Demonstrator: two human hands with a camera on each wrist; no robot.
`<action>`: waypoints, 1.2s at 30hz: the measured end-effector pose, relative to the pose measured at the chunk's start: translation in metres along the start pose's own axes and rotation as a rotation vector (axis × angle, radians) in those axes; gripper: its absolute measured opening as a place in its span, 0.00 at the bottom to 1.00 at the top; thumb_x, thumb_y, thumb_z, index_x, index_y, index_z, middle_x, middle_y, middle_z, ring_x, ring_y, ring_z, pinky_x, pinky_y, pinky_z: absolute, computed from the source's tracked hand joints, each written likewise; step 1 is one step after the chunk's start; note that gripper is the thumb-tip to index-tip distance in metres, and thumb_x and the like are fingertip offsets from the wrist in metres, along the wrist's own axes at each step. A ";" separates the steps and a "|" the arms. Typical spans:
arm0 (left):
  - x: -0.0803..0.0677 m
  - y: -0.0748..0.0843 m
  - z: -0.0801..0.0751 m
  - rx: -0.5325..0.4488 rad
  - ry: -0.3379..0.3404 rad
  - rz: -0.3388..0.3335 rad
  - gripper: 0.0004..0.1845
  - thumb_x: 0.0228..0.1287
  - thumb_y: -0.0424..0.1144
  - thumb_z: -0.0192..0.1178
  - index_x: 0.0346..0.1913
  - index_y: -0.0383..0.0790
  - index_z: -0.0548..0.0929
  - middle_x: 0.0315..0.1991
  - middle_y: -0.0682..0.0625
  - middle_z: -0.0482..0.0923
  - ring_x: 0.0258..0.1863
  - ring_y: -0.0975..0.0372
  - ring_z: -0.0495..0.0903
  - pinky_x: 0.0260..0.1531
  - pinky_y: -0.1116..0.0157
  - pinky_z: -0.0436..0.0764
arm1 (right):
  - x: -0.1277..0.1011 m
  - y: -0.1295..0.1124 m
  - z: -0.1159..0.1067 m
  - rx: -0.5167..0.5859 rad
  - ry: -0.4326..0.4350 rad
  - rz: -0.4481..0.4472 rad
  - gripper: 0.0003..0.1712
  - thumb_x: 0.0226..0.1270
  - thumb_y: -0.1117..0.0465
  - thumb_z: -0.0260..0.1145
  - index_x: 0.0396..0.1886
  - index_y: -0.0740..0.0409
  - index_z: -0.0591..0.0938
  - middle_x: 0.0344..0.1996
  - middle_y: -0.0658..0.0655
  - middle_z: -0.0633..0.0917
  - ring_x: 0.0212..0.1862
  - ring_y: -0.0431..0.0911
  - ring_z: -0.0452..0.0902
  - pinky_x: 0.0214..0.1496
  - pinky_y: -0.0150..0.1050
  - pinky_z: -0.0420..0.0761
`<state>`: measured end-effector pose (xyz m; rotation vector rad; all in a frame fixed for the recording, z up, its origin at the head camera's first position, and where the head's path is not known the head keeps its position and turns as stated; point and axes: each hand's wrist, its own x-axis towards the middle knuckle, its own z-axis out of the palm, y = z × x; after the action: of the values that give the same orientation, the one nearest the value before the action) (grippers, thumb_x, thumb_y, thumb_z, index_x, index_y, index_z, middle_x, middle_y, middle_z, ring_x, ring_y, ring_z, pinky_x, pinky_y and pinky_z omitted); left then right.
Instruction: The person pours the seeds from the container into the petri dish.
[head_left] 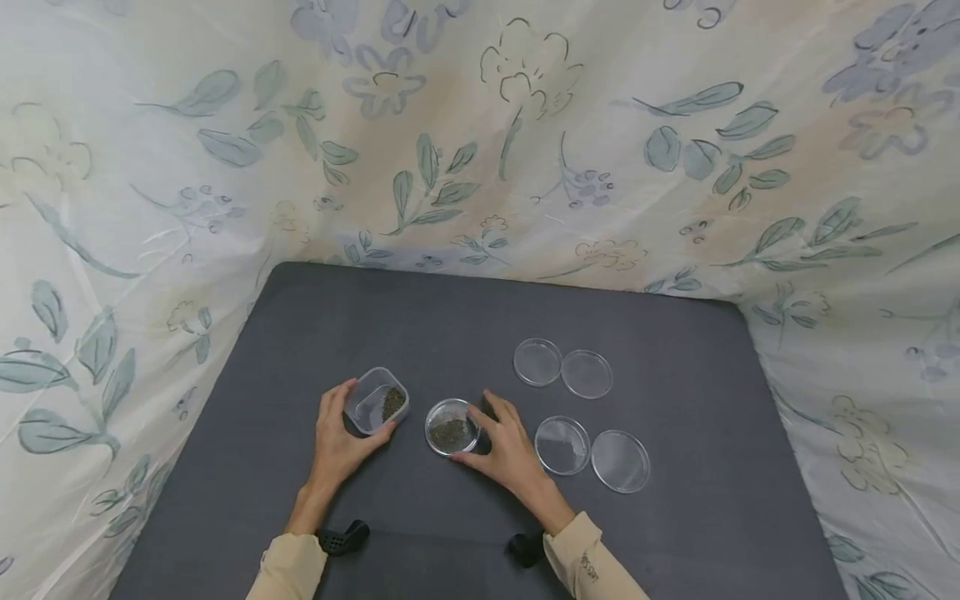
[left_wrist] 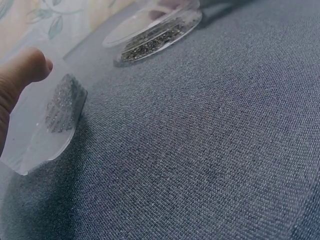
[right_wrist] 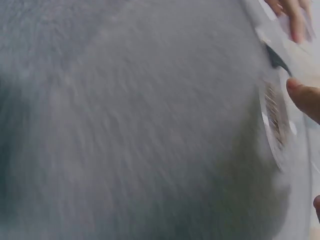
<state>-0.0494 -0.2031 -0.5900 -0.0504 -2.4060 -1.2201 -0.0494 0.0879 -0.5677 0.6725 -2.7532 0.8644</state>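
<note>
My left hand grips a clear square plastic tub, thumb on its near side and fingers around its left. Dark greenish-brown crumbs are heaped at the tub's right side. To the right, similar crumbs lie in a round clear petri dish. My right hand holds that dish at its right side between thumb and index finger, the other fingers spread out. In the left wrist view, the petri dish shows two stacked rims, with crumbs between them. The right wrist view is blurred; my right thumb shows beside the dish.
Two clear round dishes, one at left and one at right, lie side by side farther back. Another two, one at left and one at right, lie right of my right hand. Floral cloth hangs behind the dark table.
</note>
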 end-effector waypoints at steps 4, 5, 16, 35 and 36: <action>0.000 0.000 0.000 0.002 0.001 0.008 0.52 0.34 0.36 0.85 0.68 0.28 0.72 0.60 0.31 0.72 0.60 0.41 0.74 0.62 0.83 0.60 | -0.008 0.018 -0.022 0.004 0.048 0.061 0.54 0.43 0.45 0.86 0.70 0.61 0.77 0.66 0.69 0.77 0.66 0.64 0.73 0.64 0.60 0.79; 0.000 0.000 0.000 0.001 0.001 0.010 0.52 0.34 0.37 0.85 0.68 0.29 0.72 0.60 0.31 0.72 0.60 0.41 0.74 0.62 0.84 0.59 | -0.011 0.024 -0.027 -0.005 0.055 0.080 0.55 0.43 0.45 0.86 0.71 0.61 0.75 0.66 0.68 0.78 0.66 0.64 0.73 0.63 0.60 0.79; 0.000 -0.002 0.000 0.003 0.001 0.020 0.52 0.35 0.37 0.85 0.68 0.28 0.73 0.59 0.31 0.73 0.59 0.41 0.74 0.61 0.81 0.62 | -0.050 0.069 -0.075 -0.036 -0.037 0.251 0.60 0.41 0.42 0.86 0.72 0.65 0.73 0.68 0.72 0.73 0.68 0.69 0.68 0.63 0.68 0.75; 0.002 0.000 -0.002 0.011 -0.025 -0.014 0.52 0.35 0.37 0.85 0.68 0.29 0.72 0.61 0.31 0.72 0.60 0.41 0.74 0.60 0.54 0.71 | -0.056 0.077 -0.076 -0.067 -0.168 0.315 0.59 0.37 0.50 0.88 0.68 0.75 0.74 0.55 0.68 0.77 0.54 0.60 0.75 0.57 0.57 0.81; 0.001 0.000 -0.002 0.010 -0.023 -0.012 0.52 0.35 0.37 0.85 0.68 0.29 0.72 0.61 0.31 0.72 0.60 0.41 0.74 0.60 0.55 0.71 | -0.055 0.076 -0.075 -0.065 -0.167 0.321 0.59 0.37 0.50 0.89 0.67 0.74 0.74 0.55 0.68 0.77 0.54 0.60 0.76 0.57 0.57 0.81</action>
<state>-0.0501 -0.2046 -0.5884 -0.0471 -2.4357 -1.2186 -0.0342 0.2072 -0.5604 0.3063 -3.0806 0.8031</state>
